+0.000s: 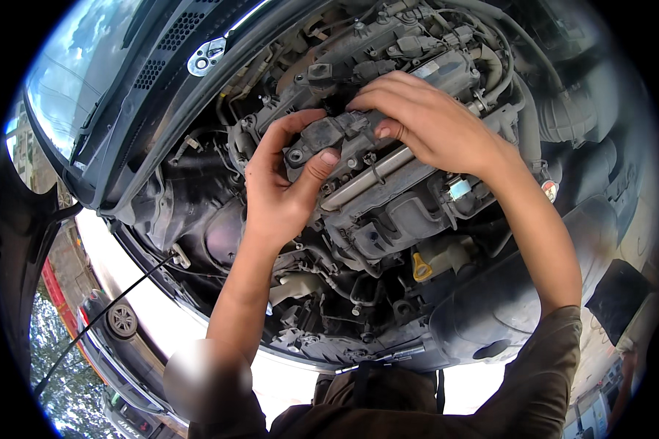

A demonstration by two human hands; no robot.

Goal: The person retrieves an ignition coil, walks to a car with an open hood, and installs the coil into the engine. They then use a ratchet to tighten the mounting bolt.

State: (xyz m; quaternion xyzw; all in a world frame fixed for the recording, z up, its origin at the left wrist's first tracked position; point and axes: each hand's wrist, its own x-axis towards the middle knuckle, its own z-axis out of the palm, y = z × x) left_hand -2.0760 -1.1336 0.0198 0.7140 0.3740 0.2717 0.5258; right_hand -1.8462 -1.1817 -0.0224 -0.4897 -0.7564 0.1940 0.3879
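A black ignition coil (322, 136) sits over the top of the engine, tilted, with its bolt eye toward me. My left hand (285, 172) pinches the coil between thumb and forefinger. From the right, my right hand (425, 121) closes around the wiring connector (356, 126) at the coil's other end. Its fingertips lie partly behind the connector, and its thumb is on the near side. Whatever is under the coil is hidden by it and by my fingers. A similar coil (320, 71) shows farther back on the engine.
A ratchet head (206, 57) lies on the cowl at the back left. A metal fuel rail (366, 178) crosses the engine just below my hands. Nearer are a yellow dipstick handle (421, 267) and a hood prop rod (110, 307). Hoses and wiring crowd the back right.
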